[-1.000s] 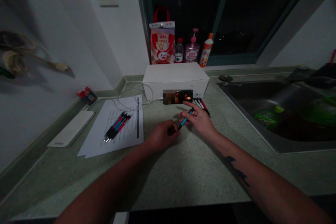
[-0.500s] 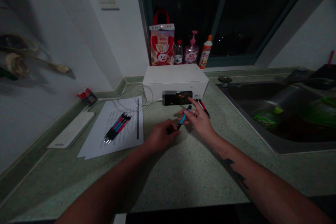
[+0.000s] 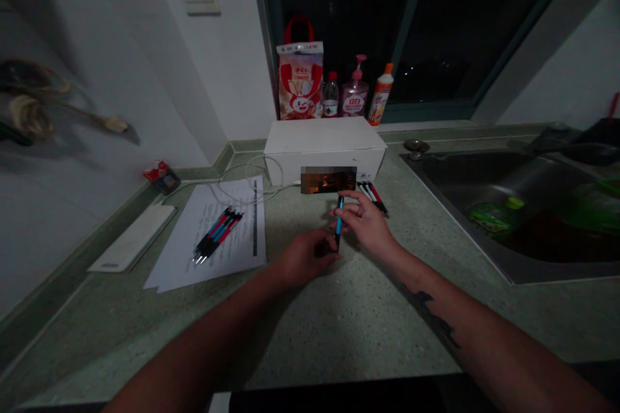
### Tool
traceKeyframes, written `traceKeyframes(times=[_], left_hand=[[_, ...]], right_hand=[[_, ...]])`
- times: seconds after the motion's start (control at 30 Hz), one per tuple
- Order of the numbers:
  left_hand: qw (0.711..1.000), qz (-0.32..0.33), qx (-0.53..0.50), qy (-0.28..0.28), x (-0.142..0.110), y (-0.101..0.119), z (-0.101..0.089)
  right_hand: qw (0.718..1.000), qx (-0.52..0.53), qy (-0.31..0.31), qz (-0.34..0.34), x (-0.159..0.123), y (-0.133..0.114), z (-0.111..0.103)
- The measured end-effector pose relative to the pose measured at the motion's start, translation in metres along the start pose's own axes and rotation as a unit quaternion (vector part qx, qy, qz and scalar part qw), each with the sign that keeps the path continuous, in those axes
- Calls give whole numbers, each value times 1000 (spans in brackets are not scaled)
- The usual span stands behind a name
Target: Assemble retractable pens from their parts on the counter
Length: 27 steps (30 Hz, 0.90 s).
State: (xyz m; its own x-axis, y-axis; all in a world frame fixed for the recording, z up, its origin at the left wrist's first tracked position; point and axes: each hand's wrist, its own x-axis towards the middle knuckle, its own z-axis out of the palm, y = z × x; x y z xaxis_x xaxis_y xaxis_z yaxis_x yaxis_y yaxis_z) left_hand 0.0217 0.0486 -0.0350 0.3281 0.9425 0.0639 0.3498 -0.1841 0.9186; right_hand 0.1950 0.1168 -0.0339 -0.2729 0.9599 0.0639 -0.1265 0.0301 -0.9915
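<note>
Head view: blue pen held upright between both hands, above a speckled counter, centre of the frame.
Right hand: narrowed around the pen's upper barrel, the grip closed on it.
Left hand: curled narrowly at the pen's lower end; whether that end is gripped cannot be told.
Nearby: loose pens are lying just beyond the right hand, a phone is propped against a white box, and more pens are lying on paper at left.
Risk: the pen could be dropped if the grip is loosened, and could be rolled toward the sink at right.
</note>
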Motion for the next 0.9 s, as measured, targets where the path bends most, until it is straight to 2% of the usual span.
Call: traceKeyframes(times=[0.37, 0.6, 0.67, 0.73, 0.8, 0.9], left_hand=[[1000, 2, 13, 1, 0, -3, 3], [999, 18, 30, 41, 4, -7, -2], [998, 7, 31, 45, 5, -8, -4], [998, -4, 39, 51, 5, -8, -6], [997, -4, 53, 57, 5, -8, -8], [995, 0, 73, 66, 5, -10, -10]], right_hand=[[1000, -7, -10, -1, 0, 0, -1], [999, -22, -45, -19, 1, 13, 3], [998, -48, -22, -31, 7, 16, -4], [995, -90, 38, -36, 16, 14, -20], [973, -194, 116, -55, 25, 7, -45], [886, -404, 215, -70, 36, -4, -83]])
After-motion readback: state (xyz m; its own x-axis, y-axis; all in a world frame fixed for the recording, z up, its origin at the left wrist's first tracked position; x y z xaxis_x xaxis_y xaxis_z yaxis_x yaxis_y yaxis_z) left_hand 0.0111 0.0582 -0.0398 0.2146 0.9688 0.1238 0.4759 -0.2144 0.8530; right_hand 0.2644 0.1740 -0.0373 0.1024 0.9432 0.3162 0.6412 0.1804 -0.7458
